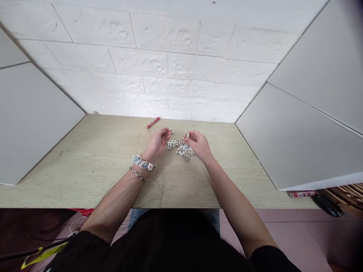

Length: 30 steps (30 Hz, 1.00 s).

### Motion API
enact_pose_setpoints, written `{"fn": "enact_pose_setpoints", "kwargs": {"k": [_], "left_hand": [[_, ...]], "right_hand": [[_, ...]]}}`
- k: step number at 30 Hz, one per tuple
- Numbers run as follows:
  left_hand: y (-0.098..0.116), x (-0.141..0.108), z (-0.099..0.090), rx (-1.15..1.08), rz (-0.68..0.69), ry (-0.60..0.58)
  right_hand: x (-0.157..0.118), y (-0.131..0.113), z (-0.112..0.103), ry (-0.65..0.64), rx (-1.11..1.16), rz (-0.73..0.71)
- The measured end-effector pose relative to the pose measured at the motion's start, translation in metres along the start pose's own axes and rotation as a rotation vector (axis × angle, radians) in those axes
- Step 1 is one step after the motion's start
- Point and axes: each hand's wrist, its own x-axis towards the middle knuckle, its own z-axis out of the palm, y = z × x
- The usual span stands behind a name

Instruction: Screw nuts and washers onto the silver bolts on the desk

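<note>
Metal bolts (181,148) lying in pile at 12 o'clock on table (85,166). Left hand (159,140) curling fingers on small piece, right hand (198,144) pinching bolt (188,135). Risk: piece slipping, rolling off table; tiny, grip partly hidden.

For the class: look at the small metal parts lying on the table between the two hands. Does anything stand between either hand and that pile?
Nothing visible does. The left hand and right hand hover on either side of the pile of metal parts. The red pen lies behind, clear of both.
</note>
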Motion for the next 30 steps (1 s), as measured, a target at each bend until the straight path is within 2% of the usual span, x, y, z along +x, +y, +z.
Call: {"fn": "enact_pose_setpoints", "kwargs": {"k": [5, 10, 13, 18, 23, 30], "left_hand": [[-0.003, 0.007, -0.006, 0.211, 0.112, 0.0], [-0.008, 0.014, -0.015, 0.889, 0.376, -0.041], [-0.008, 0.016, -0.019, 1.124, 0.452, -0.057], [-0.004, 0.017, -0.021, 1.252, 0.484, -0.062], [-0.005, 0.018, -0.022, 1.327, 0.538, -0.161], [-0.015, 0.024, -0.029, 1.386, 0.58, -0.242]], "right_hand": [[0.0, 0.0, 0.0, -0.015, -0.039, -0.003], [0.0, 0.002, 0.0, -0.025, -0.074, -0.016], [-0.001, 0.002, 0.0, -0.029, -0.08, -0.019], [-0.001, 0.001, 0.001, -0.026, -0.092, -0.03], [0.0, 0.002, 0.0, -0.026, -0.102, -0.04], [0.001, 0.004, 0.001, -0.027, -0.121, -0.043]]}}
